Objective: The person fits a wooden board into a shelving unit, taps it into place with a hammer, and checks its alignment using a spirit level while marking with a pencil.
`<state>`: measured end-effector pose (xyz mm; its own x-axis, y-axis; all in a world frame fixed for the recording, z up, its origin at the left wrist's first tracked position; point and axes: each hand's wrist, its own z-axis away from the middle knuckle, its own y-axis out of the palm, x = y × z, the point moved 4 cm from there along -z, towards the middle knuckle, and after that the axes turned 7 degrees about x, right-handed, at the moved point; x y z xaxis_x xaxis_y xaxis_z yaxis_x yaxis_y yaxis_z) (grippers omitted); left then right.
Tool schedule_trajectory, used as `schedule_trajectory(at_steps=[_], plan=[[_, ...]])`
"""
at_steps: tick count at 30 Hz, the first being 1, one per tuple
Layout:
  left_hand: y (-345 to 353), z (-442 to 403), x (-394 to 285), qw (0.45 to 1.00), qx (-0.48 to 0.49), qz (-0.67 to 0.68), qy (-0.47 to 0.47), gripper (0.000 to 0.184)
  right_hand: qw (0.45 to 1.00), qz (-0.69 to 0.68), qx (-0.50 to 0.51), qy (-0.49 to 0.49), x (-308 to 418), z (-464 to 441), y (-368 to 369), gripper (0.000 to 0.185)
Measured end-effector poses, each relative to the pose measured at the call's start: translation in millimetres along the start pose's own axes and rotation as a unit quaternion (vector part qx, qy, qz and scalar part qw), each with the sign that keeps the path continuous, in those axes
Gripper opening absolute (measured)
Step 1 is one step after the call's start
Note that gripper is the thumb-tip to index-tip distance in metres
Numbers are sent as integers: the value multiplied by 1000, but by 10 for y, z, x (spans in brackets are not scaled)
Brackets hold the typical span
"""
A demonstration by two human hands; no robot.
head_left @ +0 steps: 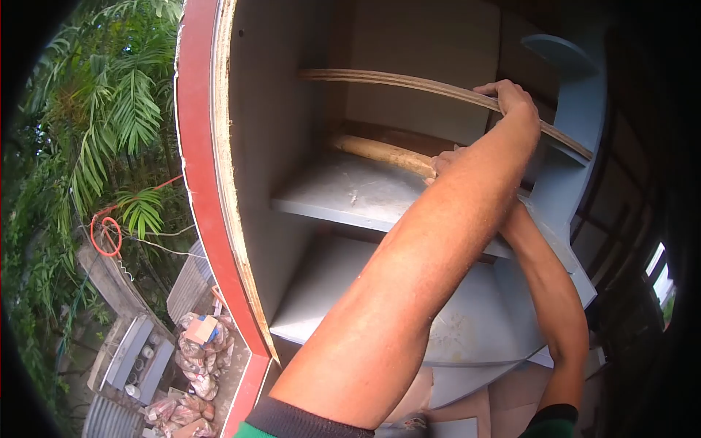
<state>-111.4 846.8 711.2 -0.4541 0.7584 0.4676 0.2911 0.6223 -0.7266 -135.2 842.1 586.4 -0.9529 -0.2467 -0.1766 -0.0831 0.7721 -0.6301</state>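
My left arm crosses over my right one inside a grey-painted shelf cabinet. High up, my left hand [511,98] grips the front edge of a plywood shelf board [409,82], fingers bent over its top. Lower and partly hidden behind my left forearm, my right hand [444,160] is closed around the near end of a light wooden stick [383,152]. The stick runs leftward under the board, just above a grey middle shelf [343,193].
The cabinet's red side panel [208,131] has a rough, pale edge. Outside it are green palms [135,109], filled plastic bags [197,358] and corrugated sheets [188,281]. A rounded lower shelf [467,321] lies beneath my arms; small blue corner shelves [558,55] stand right.
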Motion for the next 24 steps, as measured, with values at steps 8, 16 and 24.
schedule_trajectory(at_steps=[8,16,24], plan=[[-614,1388,1289,989,-111,77,66,26,977,212,-22,-7,54,-200,-248,20],[-372,2110,2390,964,45,-219,-142,27,960,236,80,-127,185,-173,-262,23],[-192,2289,2486,942,-306,-130,39,28,966,243,57,-69,389,-204,-176,17]])
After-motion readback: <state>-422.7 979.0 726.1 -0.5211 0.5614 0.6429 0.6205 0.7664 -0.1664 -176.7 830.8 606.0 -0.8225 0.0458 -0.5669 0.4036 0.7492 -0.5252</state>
